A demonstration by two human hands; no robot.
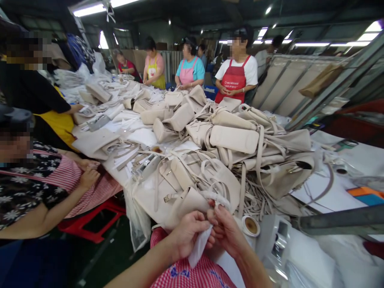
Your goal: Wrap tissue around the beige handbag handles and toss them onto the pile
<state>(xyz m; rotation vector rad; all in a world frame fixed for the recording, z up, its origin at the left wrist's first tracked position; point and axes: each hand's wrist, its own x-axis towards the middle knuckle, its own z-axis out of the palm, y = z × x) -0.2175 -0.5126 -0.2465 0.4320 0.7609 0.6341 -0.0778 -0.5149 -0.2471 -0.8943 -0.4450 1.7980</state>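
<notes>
My left hand [192, 232] is closed with a thin white piece of cloth or tissue paper [199, 249] hanging from its fingers. Beside it, fingertips nearly touching, is my right hand [226, 230], its fingers pinched together. Whatever lies in that pinch is too small or hidden to name. Just beyond both hands rests a beige handbag [187, 204] at the table's near edge. A whitish wrapped strap or strip [220, 199] curves behind my right fingers. Further handbags with straps and buckles [180, 170] lie past it.
A big pile of beige handbags [234, 138] covers the table's middle. To my right stand a tape roll [251, 226] and a grey tape dispenser [274, 240]. A co-worker in a striped apron [64, 172] sits at left, near a red stool [93, 224]. Several others stand across the table.
</notes>
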